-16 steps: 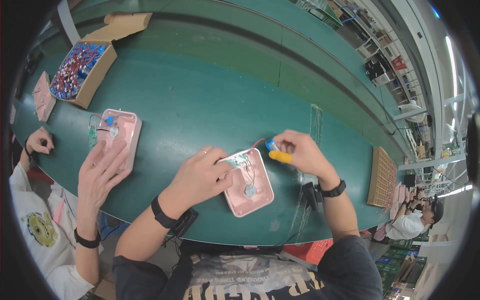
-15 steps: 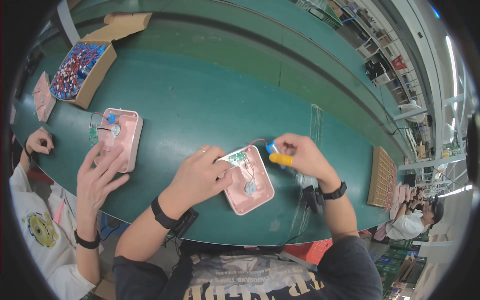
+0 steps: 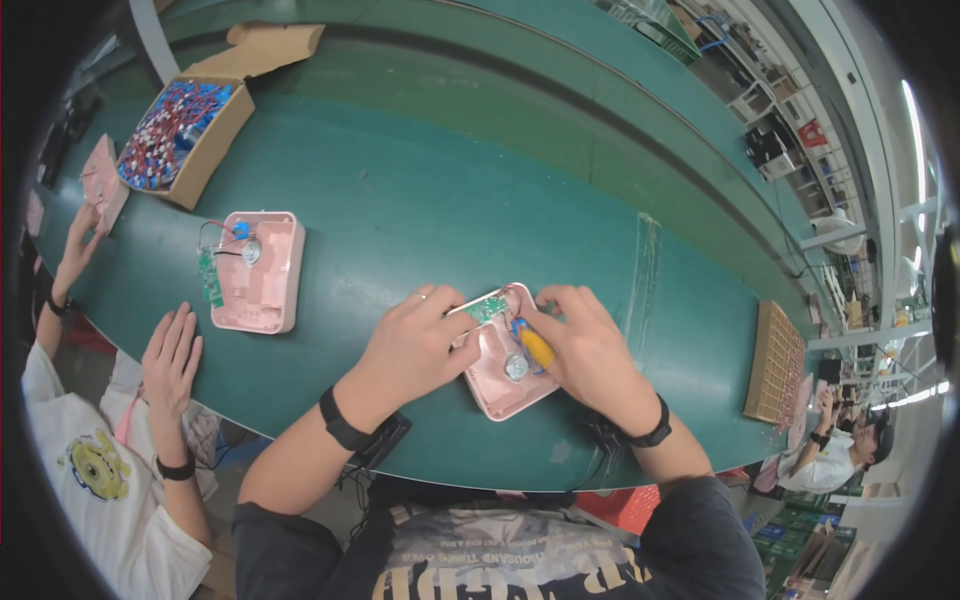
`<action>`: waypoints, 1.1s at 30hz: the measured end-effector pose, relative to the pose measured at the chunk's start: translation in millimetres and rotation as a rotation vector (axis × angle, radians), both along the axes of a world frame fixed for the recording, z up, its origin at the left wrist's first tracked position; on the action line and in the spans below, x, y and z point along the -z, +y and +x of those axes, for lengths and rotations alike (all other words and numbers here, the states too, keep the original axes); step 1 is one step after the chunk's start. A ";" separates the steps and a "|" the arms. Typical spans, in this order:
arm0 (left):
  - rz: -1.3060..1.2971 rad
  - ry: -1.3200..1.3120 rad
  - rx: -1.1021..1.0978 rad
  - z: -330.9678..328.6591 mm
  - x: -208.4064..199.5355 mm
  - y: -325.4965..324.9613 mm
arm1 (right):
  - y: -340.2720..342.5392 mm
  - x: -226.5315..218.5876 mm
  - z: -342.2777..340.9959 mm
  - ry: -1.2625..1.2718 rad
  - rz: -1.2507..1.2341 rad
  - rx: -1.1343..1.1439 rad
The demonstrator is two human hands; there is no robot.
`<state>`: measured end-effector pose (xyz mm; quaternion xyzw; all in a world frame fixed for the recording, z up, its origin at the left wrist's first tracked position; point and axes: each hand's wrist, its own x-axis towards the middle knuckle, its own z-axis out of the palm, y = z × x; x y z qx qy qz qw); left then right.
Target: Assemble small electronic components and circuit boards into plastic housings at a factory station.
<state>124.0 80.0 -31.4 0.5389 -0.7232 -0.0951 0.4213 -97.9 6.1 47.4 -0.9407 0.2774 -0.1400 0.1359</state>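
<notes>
A shallow pink plastic housing [image 3: 495, 398] lies open side up on the table before me. A green circuit board [image 3: 489, 308] sits at its far left corner, and a round silver disc [image 3: 516, 368] is wired inside. My left hand [image 3: 420, 342] is closed on the housing's left rim beside the board. My right hand [image 3: 588, 345] reaches over the right rim. Its thumb wears a yellow finger cot [image 3: 537, 348] and presses a blue battery [image 3: 517, 328] inside the housing; the fingers partly hide it.
To the left lies another pink housing [image 3: 262, 300] with a board hanging over its side. Beyond it stands a cardboard box [image 3: 205, 150] of blue batteries. A co-worker's hand [image 3: 172, 365] rests at the table edge. A divided tray [image 3: 773, 365] stands far right.
My right hand has brought the battery leftward from outside into the housing. The co-worker's hands have left the other housing area, one now touching a pink part at far left.
</notes>
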 end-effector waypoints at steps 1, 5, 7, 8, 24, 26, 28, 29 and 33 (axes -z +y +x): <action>0.012 -0.011 -0.019 2.2 0.9 3.0 | 3.1 1.4 3.1 0.063 -0.055 0.011; -0.033 0.030 0.026 9.6 12.1 17.7 | 17.2 9.9 6.7 0.150 -0.180 -0.039; 0.050 -0.057 0.141 -1.8 17.7 8.3 | 18.9 8.1 -2.5 0.174 0.135 0.160; -0.038 0.071 0.135 -12.4 23.7 -5.6 | 22.5 8.5 -14.7 0.190 -0.226 0.107; -0.095 0.025 -0.040 -27.7 21.8 5.0 | 15.3 1.5 6.7 0.179 0.107 0.198; -0.107 0.021 -0.044 -32.6 23.5 8.4 | 21.1 8.5 1.1 0.116 0.015 0.158; -0.112 0.012 -0.046 -37.2 25.4 12.3 | 25.9 15.4 -4.5 0.078 -0.029 0.138; -0.113 0.004 -0.047 -39.3 27.3 13.9 | 27.7 19.7 -7.0 0.088 -0.062 0.142; -0.117 -0.013 -0.047 -46.0 34.2 18.3 | 28.3 38.0 -17.8 0.089 -0.136 0.133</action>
